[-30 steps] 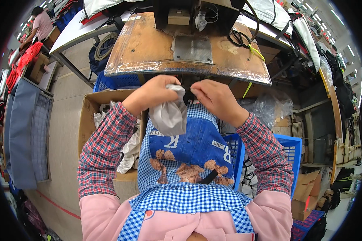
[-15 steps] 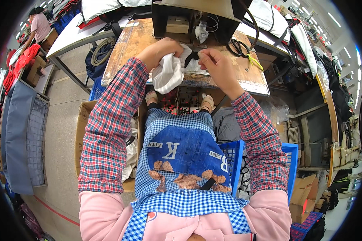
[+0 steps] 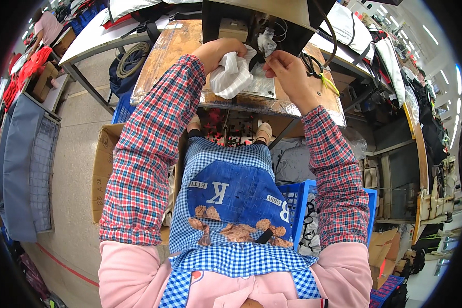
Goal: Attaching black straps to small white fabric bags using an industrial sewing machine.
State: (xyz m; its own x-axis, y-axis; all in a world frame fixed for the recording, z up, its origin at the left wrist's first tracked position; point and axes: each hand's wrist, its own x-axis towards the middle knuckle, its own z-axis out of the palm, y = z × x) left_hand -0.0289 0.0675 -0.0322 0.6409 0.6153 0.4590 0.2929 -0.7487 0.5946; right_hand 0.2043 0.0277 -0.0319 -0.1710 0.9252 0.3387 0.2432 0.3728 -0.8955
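My left hand (image 3: 222, 53) is closed on a bunched white cloth (image 3: 231, 77), faintly striped, which hangs over the near edge of a worn wooden worktable (image 3: 161, 69). Between my hands a short black strap (image 3: 256, 58) shows beside the cloth. My right hand (image 3: 290, 76) pinches with thumb and forefinger close to that strap; what lies between the fingertips is too small to make out. Just beyond both hands stands a dark boxy machine (image 3: 213, 21), with a clear plastic-wrapped part (image 3: 267, 42) hanging at its front. A shiny plate (image 3: 263, 86) lies on the tabletop under my hands.
Right of my hand, black cords with a yellow-green tie (image 3: 329, 83) lie on the table. A cardboard box (image 3: 101, 174) stands left of my lap, a blue crate (image 3: 291, 192) right. White side tables (image 3: 95, 43) flank the worktable. A co-worker (image 3: 49, 25) stands far left.
Both hands have shifted slightly up and right in the picture, carrying the cloth closer to the machine. The view has also shifted a little.
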